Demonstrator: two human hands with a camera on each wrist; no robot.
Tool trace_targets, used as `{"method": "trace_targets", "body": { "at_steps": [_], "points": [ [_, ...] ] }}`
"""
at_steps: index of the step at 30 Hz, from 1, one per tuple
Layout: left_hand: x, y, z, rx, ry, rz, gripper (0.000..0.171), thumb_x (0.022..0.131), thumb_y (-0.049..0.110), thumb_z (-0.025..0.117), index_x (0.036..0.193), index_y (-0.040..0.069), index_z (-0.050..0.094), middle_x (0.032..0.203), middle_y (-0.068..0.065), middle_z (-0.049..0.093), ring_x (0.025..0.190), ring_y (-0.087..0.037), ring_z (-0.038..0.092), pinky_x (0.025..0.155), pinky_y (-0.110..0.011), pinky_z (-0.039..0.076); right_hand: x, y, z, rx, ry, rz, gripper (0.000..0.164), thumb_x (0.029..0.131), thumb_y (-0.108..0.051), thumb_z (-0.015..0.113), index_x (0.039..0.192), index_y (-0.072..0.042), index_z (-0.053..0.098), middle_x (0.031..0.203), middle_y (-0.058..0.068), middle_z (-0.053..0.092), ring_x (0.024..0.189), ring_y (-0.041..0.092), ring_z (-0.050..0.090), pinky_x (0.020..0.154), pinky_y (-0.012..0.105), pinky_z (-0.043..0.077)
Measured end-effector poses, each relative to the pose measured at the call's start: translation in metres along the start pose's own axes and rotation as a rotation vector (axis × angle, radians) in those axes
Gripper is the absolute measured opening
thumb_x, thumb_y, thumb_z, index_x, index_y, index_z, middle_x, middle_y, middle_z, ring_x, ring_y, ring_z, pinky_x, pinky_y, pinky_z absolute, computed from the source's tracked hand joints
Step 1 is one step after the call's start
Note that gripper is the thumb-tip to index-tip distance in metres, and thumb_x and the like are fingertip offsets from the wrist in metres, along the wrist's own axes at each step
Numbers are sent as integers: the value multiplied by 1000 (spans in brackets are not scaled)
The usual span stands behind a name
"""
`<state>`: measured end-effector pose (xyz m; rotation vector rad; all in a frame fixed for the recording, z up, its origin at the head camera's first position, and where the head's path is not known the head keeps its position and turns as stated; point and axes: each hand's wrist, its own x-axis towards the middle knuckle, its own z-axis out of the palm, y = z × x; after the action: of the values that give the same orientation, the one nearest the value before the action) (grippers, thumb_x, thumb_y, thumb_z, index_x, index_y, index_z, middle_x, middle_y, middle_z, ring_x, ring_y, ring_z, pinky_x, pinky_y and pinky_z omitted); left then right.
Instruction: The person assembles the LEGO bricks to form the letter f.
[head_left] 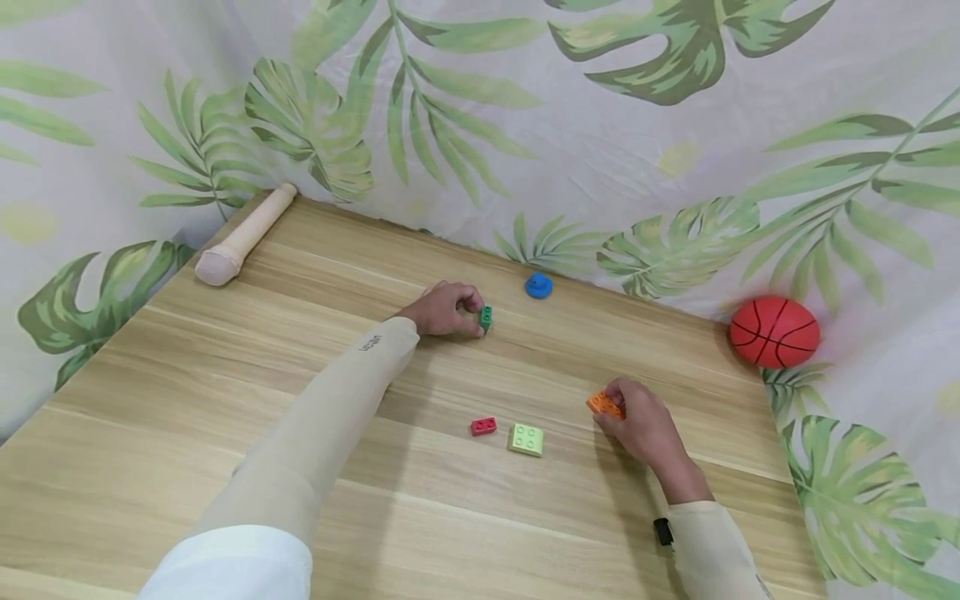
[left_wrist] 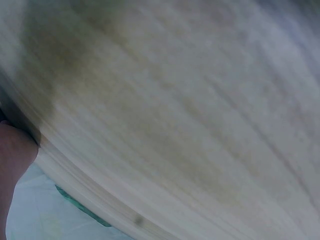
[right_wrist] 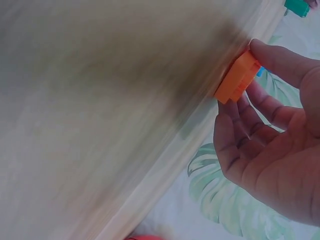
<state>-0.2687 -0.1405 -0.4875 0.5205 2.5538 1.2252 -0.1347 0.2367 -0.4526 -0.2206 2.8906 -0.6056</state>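
Note:
My left hand (head_left: pixel 447 310) pinches a small green toy brick (head_left: pixel 486 317) between thumb and fingers, over the far middle of the table. In the left wrist view only a bit of that hand (left_wrist: pixel 15 155) shows at the left edge. My right hand (head_left: pixel 643 423) holds an orange toy brick (head_left: pixel 604 405) by its edges, thumb on one side and fingertips on the other, as the right wrist view also shows with the orange brick (right_wrist: pixel 238 77). Between the arms lie a small red brick (head_left: pixel 483 427) and a pale yellow-green brick (head_left: pixel 527 440), side by side, studs up.
Near the table's back edge sits a small blue toy (head_left: pixel 538 285). A red toy basketball (head_left: pixel 775 332) rests at the back right corner. At the far left lies a pale microphone-shaped object (head_left: pixel 243 237). A leaf-patterned cloth (head_left: pixel 480 108) hangs behind the wooden table (head_left: pixel 247 367).

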Motion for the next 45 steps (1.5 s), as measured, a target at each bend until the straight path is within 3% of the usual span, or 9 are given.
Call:
{"method": "trace_targets", "body": {
  "at_steps": [9,16,22,28,31,35,45],
  "points": [
    [0,0,0,2,-3,-22,32,89,29,87,112,15,69,124,-6,69,127,-28,52,120,-55,27,7,-7,-3,4,36,-25,36,97,-18,81,124,-2,65,113,16,70,93,26,62,83,45,53],
    [-1,3,-2,4,0,-21,32,89,28,87,112,14,70,124,-7,69,129,-30,50,122,-57,25,17,-18,-7,8,77,-47,37,98,-19,79,127,0,64,118,19,71,101,31,65,91,51,55],
    [0,4,-3,5,4,-12,31,89,27,86,112,14,70,124,-7,70,128,-29,52,122,-57,26,29,-41,-13,19,114,-96,39,99,-18,79,130,0,64,117,19,71,103,33,66,92,51,55],
    [-1,3,-2,-1,9,-3,31,89,25,87,112,14,71,122,-7,71,123,-28,56,118,-53,36,46,-70,-16,33,161,-203,40,98,-17,81,131,0,65,114,18,73,104,34,69,91,52,57],
    [-1,3,-1,5,10,4,30,88,26,87,112,14,71,122,-7,72,123,-28,56,118,-53,35,56,-83,-15,53,179,-258,38,97,-14,81,130,-1,66,114,18,73,103,34,69,90,51,57],
    [0,3,0,4,0,-5,31,88,28,87,113,15,72,123,-7,71,124,-27,53,117,-54,30,71,-98,-13,78,187,-310,36,98,-14,80,130,-3,69,115,18,74,104,33,69,91,50,58],
    [0,5,0,-12,-19,3,32,89,25,89,115,13,74,121,-8,75,117,-25,62,109,-46,44,101,-129,1,112,164,-381,37,99,-16,80,132,-6,69,125,14,76,115,31,71,100,47,58]
  ]
}}
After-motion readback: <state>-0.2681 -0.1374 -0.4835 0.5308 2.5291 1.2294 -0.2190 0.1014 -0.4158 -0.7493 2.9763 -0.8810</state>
